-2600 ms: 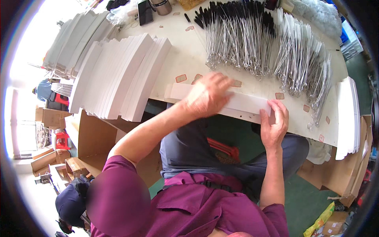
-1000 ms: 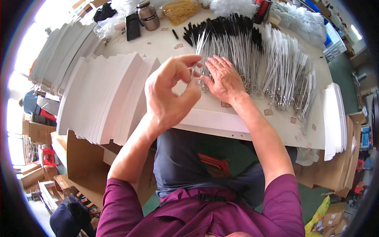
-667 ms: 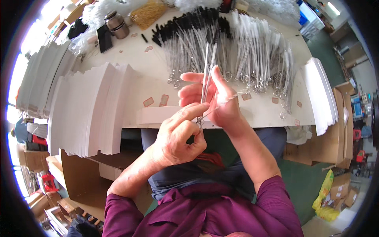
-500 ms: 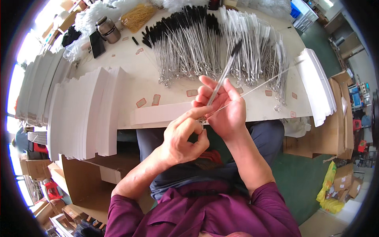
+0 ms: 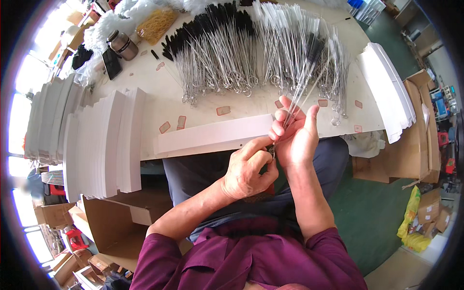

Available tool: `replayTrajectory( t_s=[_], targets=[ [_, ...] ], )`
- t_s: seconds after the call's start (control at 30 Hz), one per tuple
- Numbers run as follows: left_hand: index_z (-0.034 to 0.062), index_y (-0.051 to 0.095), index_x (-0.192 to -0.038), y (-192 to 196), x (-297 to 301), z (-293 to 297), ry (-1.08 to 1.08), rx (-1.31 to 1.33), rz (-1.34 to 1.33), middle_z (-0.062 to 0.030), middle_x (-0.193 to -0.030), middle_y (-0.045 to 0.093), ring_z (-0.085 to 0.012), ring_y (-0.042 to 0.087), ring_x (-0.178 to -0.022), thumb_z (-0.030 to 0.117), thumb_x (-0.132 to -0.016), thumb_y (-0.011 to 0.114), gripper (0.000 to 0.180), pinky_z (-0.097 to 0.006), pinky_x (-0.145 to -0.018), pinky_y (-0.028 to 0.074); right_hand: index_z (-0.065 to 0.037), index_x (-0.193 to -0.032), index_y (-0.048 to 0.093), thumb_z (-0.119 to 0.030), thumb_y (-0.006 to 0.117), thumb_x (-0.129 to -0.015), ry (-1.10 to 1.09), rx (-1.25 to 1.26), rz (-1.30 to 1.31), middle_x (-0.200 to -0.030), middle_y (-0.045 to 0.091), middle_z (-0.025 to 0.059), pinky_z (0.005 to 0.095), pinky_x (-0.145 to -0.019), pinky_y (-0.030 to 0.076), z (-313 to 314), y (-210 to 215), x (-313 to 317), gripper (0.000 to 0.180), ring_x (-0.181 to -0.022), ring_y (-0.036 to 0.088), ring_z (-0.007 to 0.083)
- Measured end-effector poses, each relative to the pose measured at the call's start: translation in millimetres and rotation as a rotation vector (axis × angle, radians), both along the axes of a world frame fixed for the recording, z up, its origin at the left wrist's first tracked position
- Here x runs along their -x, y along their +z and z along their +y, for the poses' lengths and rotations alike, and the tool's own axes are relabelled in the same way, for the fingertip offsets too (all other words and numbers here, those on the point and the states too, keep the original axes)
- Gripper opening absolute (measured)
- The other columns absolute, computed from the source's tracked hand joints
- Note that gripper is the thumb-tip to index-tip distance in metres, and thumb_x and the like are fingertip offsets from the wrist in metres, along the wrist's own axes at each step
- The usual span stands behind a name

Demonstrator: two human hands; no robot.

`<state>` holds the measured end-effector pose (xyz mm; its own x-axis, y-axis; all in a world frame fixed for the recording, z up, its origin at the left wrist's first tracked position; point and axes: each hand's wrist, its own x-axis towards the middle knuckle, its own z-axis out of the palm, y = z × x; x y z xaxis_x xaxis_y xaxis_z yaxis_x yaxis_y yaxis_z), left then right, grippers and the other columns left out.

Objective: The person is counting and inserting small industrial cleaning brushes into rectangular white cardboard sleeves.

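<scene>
A few thin wire brushes (image 5: 291, 114) with ring ends slant up and away from my hands. One shows a dark bristle head, blurred against the pile behind. My left hand (image 5: 251, 166) is closed, pinching the ring ends between thumb and fingers. My right hand (image 5: 298, 142) is palm up with its fingers curled about the shafts and its thumb raised. How many brushes are held I cannot tell. Beyond my hands lie a pile of black-bristled wire brushes (image 5: 220, 50) and one of white-bristled wire brushes (image 5: 285, 46), their rings toward me.
A long white box (image 5: 215, 135) lies along the table's near edge. Stacked white cartons (image 5: 94, 145) stand at the left, more white cartons (image 5: 386, 89) at the right. Farther back are a flask (image 5: 123, 45), a phone (image 5: 111, 64) and a bag of rubber bands (image 5: 157, 26). Paper tags dot the table.
Both hands have shifted right relative to the table, together with the brushes. The black bristle head now lies over the white-bristled pile. More of the long white box shows.
</scene>
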<state>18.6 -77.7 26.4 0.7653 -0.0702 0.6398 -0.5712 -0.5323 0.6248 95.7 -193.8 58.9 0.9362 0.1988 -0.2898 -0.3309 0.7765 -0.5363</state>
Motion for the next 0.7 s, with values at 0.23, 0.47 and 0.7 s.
replayTrajectory(
  t_s=[0.23, 0.47, 0.7],
  targets=[
    [0.0034, 0.063, -0.089, 0.2, -10.1, 6.7, -0.121, -0.104, 0.171, -0.0139, -0.091, 0.07, -0.0303, 0.071, -0.073, 0.001, -0.078, 0.076, 0.018, -0.038, -0.064, 0.058, 0.001, -0.118, 0.063, -0.036, 0.047, -0.111, 0.0, 0.258, -0.208, -0.068, 0.043, -0.004, 0.0236, -0.044, 0.026, -27.6, -3.1, -11.6, 0.041, -0.05, 0.032, 0.0051],
    [-0.0002, 0.067, -0.105, 10.7, -102.8, 22.0, 0.168, -0.109, 0.463, -0.0171, -0.08, 0.072, -0.032, 0.073, -0.075, 0.02, -0.091, 0.072, 0.025, -0.042, -0.069, 0.058, -0.002, -0.113, 0.066, -0.028, 0.05, -0.11, -0.027, 0.552, -0.25, -0.068, 0.048, -0.0035, 0.0242, -0.044, 0.027, -57.6, -36.5, -46.5, 0.031, -0.049, 0.037, 0.0049],
    [-0.0045, 0.067, -0.096, 25.3, -166.2, 12.7, 0.333, -0.49, 0.603, -0.0265, -0.081, 0.071, -0.043, 0.073, -0.083, 0.03, -0.088, 0.068, 0.036, -0.049, -0.076, 0.059, 0.003, -0.112, 0.064, -0.024, 0.05, -0.11, 0.019, 0.554, -0.246, -0.066, 0.046, -0.0021, 0.024, -0.044, 0.026, -62.2, -51.9, -44.9, 0.031, -0.047, 0.035, 0.0054]
  ],
)
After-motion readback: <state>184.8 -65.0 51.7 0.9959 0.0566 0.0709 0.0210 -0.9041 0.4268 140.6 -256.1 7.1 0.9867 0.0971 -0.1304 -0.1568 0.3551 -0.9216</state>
